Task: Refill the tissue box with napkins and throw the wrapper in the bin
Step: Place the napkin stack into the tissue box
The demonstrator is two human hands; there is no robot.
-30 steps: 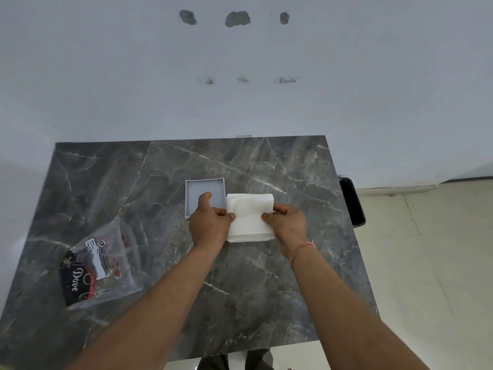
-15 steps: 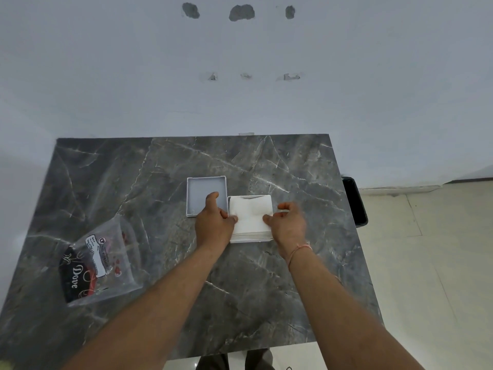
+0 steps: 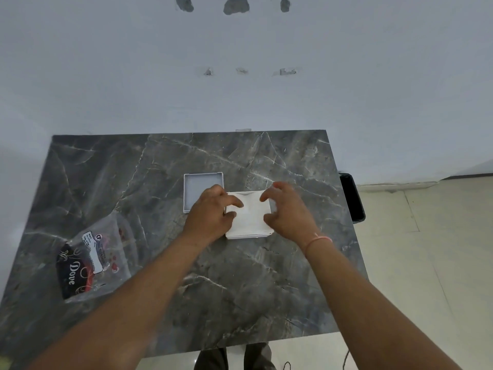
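Observation:
A stack of white napkins [image 3: 250,214] sits in the white tissue box [image 3: 248,236] at the middle of the marble table [image 3: 240,289]. My left hand [image 3: 208,214] lies at the stack's left edge, with its index finger and thumb resting on the top napkin. My right hand [image 3: 288,212] hovers over the stack's right edge with its fingers spread and nothing in them. The box's pale grey lid [image 3: 198,185] lies upturned just left of the box, partly under my left hand. The clear and black napkin wrapper [image 3: 88,260] lies flat at the table's left.
A black bin [image 3: 352,198] stands on the floor against the table's right edge. The table's far edge meets a white wall. Pale floor tiles run along the right side.
The napkin stack has gone down into the box. My right hand has let go and lifted with its fingers spread. My left hand has slid further onto the top napkin.

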